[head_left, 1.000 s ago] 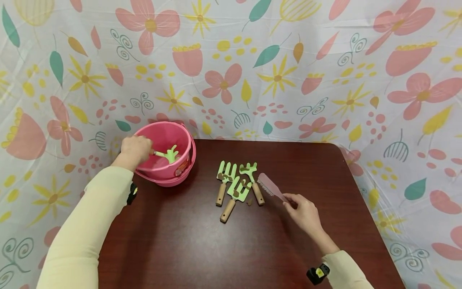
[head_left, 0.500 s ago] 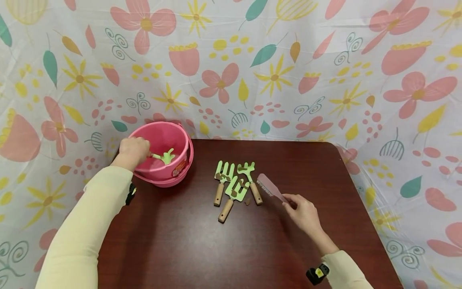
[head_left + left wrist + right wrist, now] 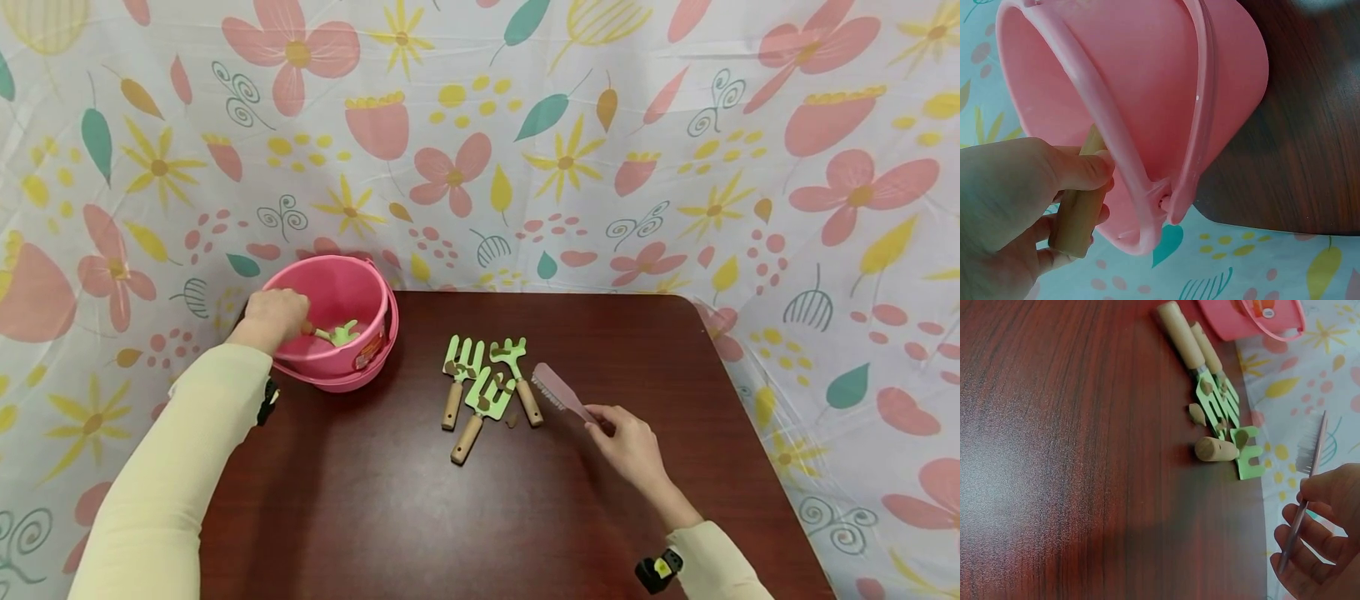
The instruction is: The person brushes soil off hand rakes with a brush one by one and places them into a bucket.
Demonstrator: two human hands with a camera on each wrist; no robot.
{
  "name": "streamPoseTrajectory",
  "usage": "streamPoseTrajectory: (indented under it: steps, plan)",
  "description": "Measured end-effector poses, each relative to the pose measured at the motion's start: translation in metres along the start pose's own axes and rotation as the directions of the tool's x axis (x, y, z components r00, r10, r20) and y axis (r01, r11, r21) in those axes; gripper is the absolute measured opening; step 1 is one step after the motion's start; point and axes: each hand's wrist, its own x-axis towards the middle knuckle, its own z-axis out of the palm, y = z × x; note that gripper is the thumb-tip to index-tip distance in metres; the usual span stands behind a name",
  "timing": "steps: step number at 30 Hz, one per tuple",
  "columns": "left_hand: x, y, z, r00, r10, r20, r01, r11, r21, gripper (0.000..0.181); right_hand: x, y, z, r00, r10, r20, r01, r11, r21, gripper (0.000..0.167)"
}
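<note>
Head view: left hand (image 3: 276, 317) curls round a green fork (image 3: 345, 334), probably placing it inside the bucket (image 3: 322, 365) (right hand (image 3: 628, 442) grips a brush (image 3: 562, 390)); next likely calls for release.

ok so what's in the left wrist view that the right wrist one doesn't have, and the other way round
Only the left wrist view shows the left hand, gripping a wooden handle at the mouth of the pink bucket.

Only the right wrist view shows the right hand holding a pink brush, plus three green tools with brown pieces on and beside them.

Both show part of the bucket, the dark table and the patterned cloth.
</note>
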Motion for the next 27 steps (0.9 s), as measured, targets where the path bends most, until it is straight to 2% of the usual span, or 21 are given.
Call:
streamPoseTrajectory:
  steps: [8, 12, 16, 22, 27]
  plan:
    - [0.001, 0.001, 0.008, 0.999, 0.027, 0.032, -0.027, 1.000, -0.013, 0.023, -0.002, 0.001, 0.001, 1.000, 0.000, 0.004, 0.000, 1.000, 0.011, 0.025]
    - [0.001, 0.002, 0.012, 0.999, 0.034, 0.030, -0.032, 0.998, -0.053, 0.025, -0.003, 0.003, 0.000, 1.000, 0.000, -0.001, 0.000, 1.000, 0.003, 0.025]
    - [0.000, 0.002, 0.013, 0.999, 0.044, 0.013, -0.043, 0.998, -0.055, 0.024, -0.003, 0.004, -0.001, 1.000, -0.004, -0.007, 0.004, 1.000, -0.004, 0.025]
    - [-0.004, -0.001, 0.013, 0.998, 0.014, -0.054, -0.014, 1.000, -0.004, 0.042, -0.002, 0.001, -0.002, 1.000, -0.014, -0.005, 0.014, 1.000, -0.005, 0.025]
    - [-0.008, -0.004, 0.009, 0.998, -0.002, -0.057, 0.002, 1.000, -0.014, 0.025, -0.002, 0.000, -0.001, 1.000, -0.010, 0.000, 0.010, 1.000, 0.000, 0.025]
